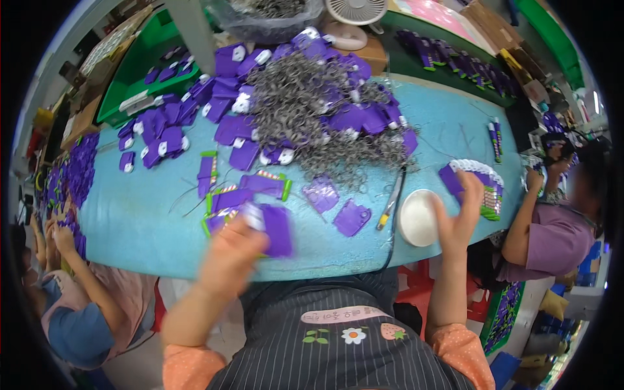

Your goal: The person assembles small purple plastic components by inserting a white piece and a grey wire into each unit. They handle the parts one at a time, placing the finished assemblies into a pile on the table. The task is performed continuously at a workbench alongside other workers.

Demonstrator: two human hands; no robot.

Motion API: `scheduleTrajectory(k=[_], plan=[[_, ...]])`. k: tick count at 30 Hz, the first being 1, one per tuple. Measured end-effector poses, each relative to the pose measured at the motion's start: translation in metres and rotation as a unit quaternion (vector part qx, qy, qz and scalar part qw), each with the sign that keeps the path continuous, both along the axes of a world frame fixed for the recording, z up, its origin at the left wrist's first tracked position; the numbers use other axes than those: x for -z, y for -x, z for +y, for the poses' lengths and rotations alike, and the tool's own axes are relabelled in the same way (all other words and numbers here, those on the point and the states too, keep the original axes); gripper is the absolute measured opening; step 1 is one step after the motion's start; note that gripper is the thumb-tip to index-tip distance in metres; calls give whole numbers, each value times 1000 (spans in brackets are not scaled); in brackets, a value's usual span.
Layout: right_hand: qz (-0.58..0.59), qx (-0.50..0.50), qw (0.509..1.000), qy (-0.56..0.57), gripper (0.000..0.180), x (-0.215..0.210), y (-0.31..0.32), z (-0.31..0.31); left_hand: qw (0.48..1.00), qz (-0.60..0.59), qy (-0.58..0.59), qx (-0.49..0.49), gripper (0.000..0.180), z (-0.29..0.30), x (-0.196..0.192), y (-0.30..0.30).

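Observation:
My left hand [231, 250], smeared a little by motion, grips a flat purple plastic piece [278, 231] with a white end over the near edge of the table. Beneath and beyond it lie purple pieces with green ends [265, 185]. My right hand [460, 211] has its thumb and fingers apart, with nothing seen between them. It hovers by the right rim of a round white bowl [416, 221]. Just past its fingertips is a neat row of purple, white and green pieces [481, 182]. A yellow-ended cutter knife [388, 211] rests left of the bowl.
A heap of grey curled wires [292, 97] and loose purple pieces [235, 130] covers the far middle of the blue table [143, 221]. Green trays [123, 84] stand behind, beside a white fan [356, 10]. Co-workers sit at left [84, 312] and right [552, 240].

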State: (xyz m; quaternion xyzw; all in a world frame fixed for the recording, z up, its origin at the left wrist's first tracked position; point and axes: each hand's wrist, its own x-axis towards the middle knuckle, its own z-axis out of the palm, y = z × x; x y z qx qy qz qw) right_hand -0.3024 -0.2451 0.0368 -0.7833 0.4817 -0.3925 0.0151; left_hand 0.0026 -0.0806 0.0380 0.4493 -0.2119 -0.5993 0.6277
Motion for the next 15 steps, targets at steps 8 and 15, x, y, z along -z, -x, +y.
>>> scheduleTrajectory(k=[8, 15], plan=[[-21, -418, 885, -204, 69, 2, -89, 85, 988, 128, 18, 86, 37, 36, 40, 68], [36, -379, 894, -237, 67, 9, -107, 98, 876, -452, 121, 120, 47, 42, 34, 48]])
